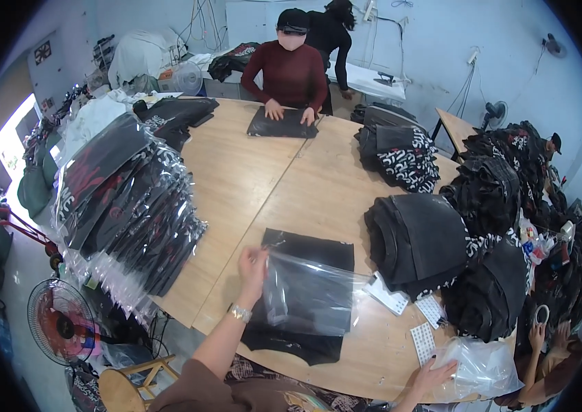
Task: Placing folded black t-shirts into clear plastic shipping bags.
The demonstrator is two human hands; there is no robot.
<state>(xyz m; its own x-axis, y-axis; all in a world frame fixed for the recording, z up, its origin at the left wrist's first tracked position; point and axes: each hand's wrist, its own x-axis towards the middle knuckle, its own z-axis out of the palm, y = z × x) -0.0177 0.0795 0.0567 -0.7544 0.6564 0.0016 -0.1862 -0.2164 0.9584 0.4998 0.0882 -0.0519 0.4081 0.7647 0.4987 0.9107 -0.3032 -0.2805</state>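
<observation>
Near the table's front edge lies a folded black garment (318, 347), flat, with a clear plastic bag (304, 292) spread across its middle. My left hand (254, 269) pinches the bag's upper left corner, just over the garment's left edge. At the lower right, my right hand (436, 374) rests with fingers stretched out on the edge of a stack of clear plastic bags (483, 367). Sheets of small white stickers (424, 343) lie beside that stack. Another white card-like sheet (387, 295) touches the bag's right end.
Bagged black garments (126, 206) overlap in a long row at left. Folded black garments (418, 240) are piled at right. Across the wooden table (236, 172), a masked co-worker handles a black packet (280, 123). A standing fan (62, 321) and stool (122, 390) are at lower left.
</observation>
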